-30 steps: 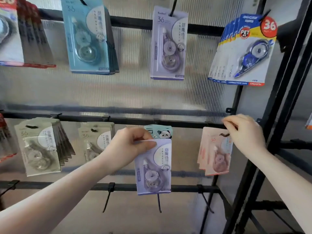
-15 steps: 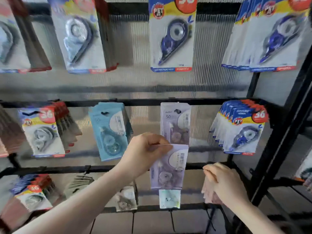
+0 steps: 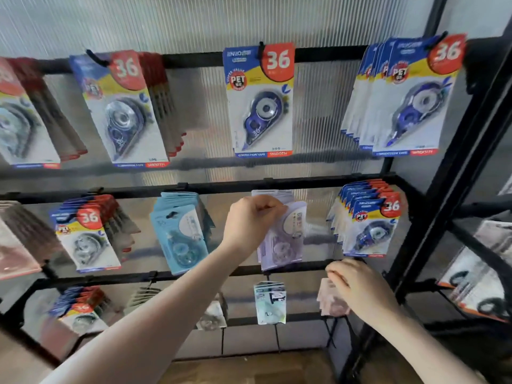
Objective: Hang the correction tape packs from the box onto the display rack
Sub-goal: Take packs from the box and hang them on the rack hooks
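My left hand (image 3: 250,221) pinches the top of a lilac correction tape pack (image 3: 285,239) and holds it up against the middle rail of the black display rack (image 3: 318,180), right in front of another lilac pack hanging there. Lower down, my right hand (image 3: 357,286) grips the top of the pink packs (image 3: 329,302) hanging from the rail below. The hook behind my left hand is hidden. The box is not in view.
Blue-and-yellow "36" packs (image 3: 260,101) hang along the top rail and at the middle right (image 3: 365,220). Light blue packs (image 3: 182,234) hang left of my left hand. A small panda pack (image 3: 270,302) hangs below. A black upright post (image 3: 454,167) stands at the right.
My left hand has lifted the lilac pack from below the middle rail up to the hook where the other lilac pack hangs. My right hand stayed on the pink packs. The view has tilted upward.
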Demonstrator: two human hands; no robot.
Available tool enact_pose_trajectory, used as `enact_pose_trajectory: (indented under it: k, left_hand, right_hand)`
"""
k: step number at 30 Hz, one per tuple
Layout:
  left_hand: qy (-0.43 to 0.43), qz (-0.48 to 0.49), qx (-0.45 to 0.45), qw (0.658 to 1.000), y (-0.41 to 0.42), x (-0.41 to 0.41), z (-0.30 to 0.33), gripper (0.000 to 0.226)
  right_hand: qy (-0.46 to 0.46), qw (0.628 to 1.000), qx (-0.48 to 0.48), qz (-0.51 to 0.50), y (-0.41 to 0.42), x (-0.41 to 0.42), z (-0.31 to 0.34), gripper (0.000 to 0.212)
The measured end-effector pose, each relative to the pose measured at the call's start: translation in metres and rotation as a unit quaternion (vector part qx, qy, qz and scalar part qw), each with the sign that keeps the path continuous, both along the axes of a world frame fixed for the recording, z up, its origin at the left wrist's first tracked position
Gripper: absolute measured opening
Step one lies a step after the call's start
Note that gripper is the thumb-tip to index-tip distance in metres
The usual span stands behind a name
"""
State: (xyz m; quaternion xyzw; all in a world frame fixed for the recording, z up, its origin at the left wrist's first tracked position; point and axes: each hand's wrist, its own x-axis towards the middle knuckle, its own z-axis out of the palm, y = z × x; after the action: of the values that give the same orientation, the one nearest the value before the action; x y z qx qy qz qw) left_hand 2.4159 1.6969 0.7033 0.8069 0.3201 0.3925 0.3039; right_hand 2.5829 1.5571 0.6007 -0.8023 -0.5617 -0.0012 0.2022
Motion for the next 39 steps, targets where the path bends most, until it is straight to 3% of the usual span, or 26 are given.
enact_pose_trajectory:
  k: [12,19,22,25,35,39]
  left_hand:
    - [0.004,0.025,0.019,1.0,0.022,0.013,-0.017,0.01]
    - [0.033,-0.016,0.111,0.993,0.031,0.011,-0.035,0.017]
    - [0.028,-0.031,0.102,0.994,0.032,0.011,-0.04,0.024]
    - [0.044,-0.021,0.096,0.994,0.04,0.015,-0.045,0.027]
    - [0.087,-0.007,0.209,0.974,0.045,0.018,-0.041,0.039]
    - [0.08,0.024,0.228,0.97,0.045,0.016,-0.047,0.031]
  right_hand:
    - [0.012,1.0,0.009,-0.003,0.013,-0.013,0.017,0.022]
    - [0.029,0.999,0.032,0.005,0.024,-0.011,0.009,0.018]
    - [0.027,0.999,0.023,0.009,0.025,-0.008,0.007,0.017]
    - [0.028,0.999,0.014,0.015,0.027,-0.003,0.007,0.018]
    - [0.041,0.999,0.007,0.016,0.032,0.007,-0.005,0.017]
    - [0.043,0.999,0.007,0.03,0.035,0.007,-0.008,0.015]
